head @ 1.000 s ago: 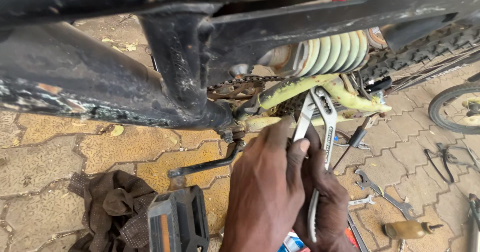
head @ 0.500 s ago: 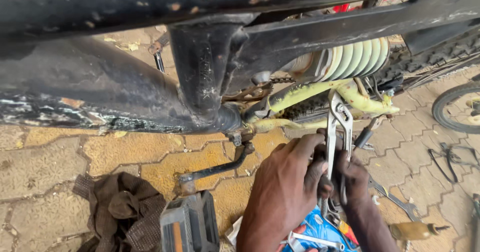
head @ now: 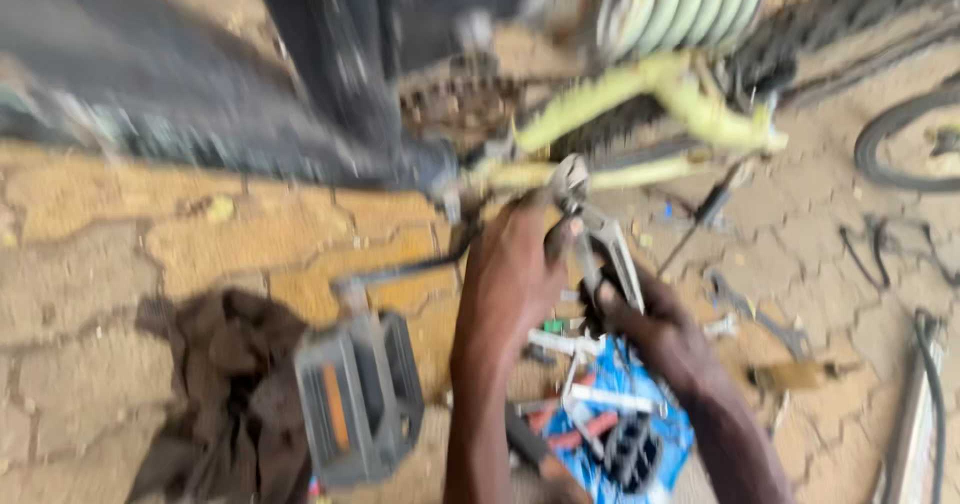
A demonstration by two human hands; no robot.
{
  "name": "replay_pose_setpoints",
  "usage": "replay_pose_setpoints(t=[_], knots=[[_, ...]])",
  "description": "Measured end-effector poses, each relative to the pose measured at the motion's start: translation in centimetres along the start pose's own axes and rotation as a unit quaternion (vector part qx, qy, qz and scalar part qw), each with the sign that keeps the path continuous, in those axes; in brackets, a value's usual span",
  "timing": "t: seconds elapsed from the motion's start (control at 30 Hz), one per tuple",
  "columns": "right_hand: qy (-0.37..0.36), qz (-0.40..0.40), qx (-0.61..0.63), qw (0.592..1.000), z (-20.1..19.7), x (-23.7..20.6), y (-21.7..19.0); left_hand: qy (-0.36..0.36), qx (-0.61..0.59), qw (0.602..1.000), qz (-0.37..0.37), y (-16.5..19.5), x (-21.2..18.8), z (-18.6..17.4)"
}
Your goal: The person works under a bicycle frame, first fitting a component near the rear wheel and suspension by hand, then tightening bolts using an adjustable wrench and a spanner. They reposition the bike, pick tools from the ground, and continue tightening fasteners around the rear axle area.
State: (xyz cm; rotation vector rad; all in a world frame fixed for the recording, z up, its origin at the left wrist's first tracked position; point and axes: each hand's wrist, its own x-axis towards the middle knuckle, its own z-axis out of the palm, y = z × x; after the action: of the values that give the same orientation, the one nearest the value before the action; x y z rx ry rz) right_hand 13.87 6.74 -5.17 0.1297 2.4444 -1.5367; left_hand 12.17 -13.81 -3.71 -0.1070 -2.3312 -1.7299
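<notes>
Cracking yellow paving [head: 130, 234] under dark frame [head: 200, 94]

Cracked yellow-brown paving stones [head: 150, 254] in flat daylight

Both hands are bare, with no gloves, rings or watch to be seen. The left hand [head: 510, 274] and the right hand [head: 650, 329] show rounded knuckles and short fingers, though the picture is blurred, so nails and fine marks cannot be made out. Both forearms are bare as well: no sleeve, cuff or band shows anywhere along them up to the bottom edge of the view. The left forearm looks long and straight, the right one thicker.
</notes>
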Motion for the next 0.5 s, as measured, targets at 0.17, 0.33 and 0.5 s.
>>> replay_pose_setpoints(t=[0.17, 0.33, 0.5], knots=[[-0.019, 0.012, -0.245, 0.969, -4.5, -0.5, 8.2, 0.030, -0.127, 0.991, 0.036, 0.0, 1.2, 3.2], [0.123, -0.086, -0.391, 0.908, -7.6, -1.4, 17.8, 0.057, -0.606, 0.792, 0.040, 1.2, 5.9, 9.7], [0.123, -0.036, -0.440, 0.889, -10.0, -2.1, 22.2, 0.125, -0.611, 0.772, 0.126, 0.7, 9.2, 13.5]])
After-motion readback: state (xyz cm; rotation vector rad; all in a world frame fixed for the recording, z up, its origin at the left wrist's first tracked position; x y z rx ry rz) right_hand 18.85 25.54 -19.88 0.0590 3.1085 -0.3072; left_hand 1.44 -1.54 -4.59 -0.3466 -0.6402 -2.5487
